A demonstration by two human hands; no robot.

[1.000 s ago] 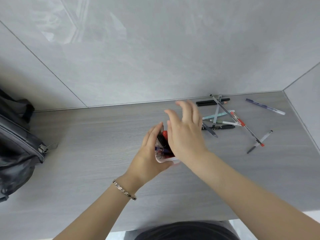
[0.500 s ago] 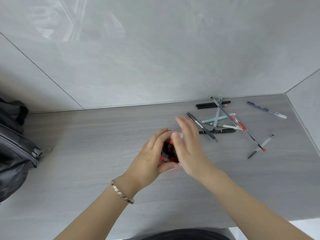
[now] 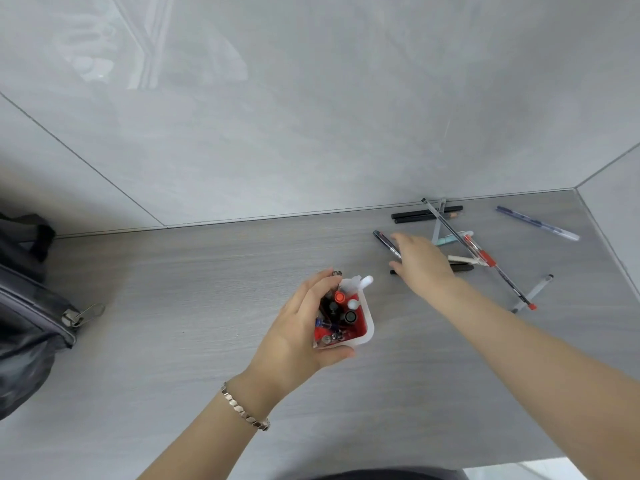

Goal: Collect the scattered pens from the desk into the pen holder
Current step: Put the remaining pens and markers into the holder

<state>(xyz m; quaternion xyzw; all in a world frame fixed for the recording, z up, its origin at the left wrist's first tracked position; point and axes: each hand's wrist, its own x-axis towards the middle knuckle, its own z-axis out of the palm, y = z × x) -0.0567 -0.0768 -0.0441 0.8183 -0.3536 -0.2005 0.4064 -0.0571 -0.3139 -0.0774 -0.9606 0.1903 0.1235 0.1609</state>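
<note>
Right hand (image 3: pixel 420 263) left pen holder (image 3: pixel 363 327), reached out over scattered pens (image 3: pixel 481 254), fingers spread.
</note>
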